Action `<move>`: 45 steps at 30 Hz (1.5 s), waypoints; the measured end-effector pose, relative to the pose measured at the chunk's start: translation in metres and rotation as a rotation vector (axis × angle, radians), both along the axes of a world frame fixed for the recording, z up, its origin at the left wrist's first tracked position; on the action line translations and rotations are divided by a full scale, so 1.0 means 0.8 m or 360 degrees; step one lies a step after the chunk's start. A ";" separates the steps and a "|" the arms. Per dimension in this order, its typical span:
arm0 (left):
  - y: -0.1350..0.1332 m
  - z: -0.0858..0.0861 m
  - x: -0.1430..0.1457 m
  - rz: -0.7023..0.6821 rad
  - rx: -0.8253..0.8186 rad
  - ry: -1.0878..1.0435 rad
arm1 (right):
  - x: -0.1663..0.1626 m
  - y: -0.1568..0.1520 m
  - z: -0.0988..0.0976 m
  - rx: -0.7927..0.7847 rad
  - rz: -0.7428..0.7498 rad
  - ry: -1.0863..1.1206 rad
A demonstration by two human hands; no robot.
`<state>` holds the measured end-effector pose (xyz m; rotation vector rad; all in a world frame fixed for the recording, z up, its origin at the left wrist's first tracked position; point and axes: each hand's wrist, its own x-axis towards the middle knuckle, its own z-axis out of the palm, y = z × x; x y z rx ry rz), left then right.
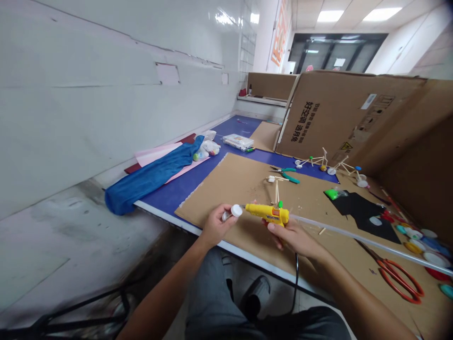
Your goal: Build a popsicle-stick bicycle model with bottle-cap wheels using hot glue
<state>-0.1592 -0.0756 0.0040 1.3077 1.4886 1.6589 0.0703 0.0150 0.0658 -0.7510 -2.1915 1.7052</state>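
Note:
My left hand pinches a small white bottle cap over the near edge of the cardboard sheet. My right hand grips a yellow hot glue gun, its nozzle pointing left and almost touching the cap. A long clear glue stick runs out of the gun's back to the right. The gun's black cord hangs down past the table edge. Just behind the gun stands a small frame of wooden sticks.
Green-handled pliers and two stick-and-cap models lie farther back. Red scissors, coloured bottle caps and a black sheet sit at right. A blue cloth lies at left. Big cardboard boxes wall the back.

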 end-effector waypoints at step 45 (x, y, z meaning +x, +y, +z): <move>0.009 -0.014 -0.003 -0.0088 0.0368 0.0071 | 0.021 -0.018 -0.004 0.0320 -0.0056 -0.0083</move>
